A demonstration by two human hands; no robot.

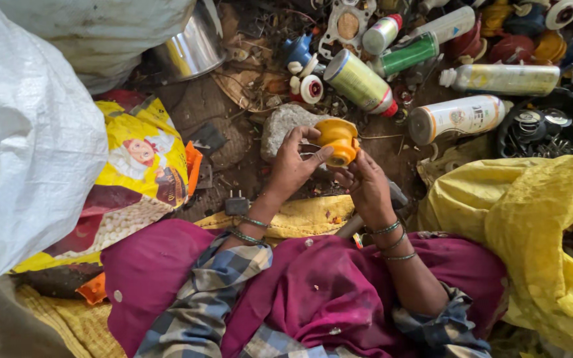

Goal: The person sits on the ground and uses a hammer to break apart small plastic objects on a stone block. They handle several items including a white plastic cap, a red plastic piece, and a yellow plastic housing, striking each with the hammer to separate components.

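Observation:
A small orange-yellow plastic part, round and cup-like, is held up between both my hands above the ground. My left hand grips its left side with thumb and fingers. From below and to the right, my right hand pinches its lower edge. Bangles sit on both wrists. A grey stone lies just behind the part, and my lap in magenta cloth is below.
Several spray cans and a white bottle lie among scrap beyond my hands. A steel pot stands at the back left, a white woven sack far left, a yellow printed bag beside it, yellow cloth at right.

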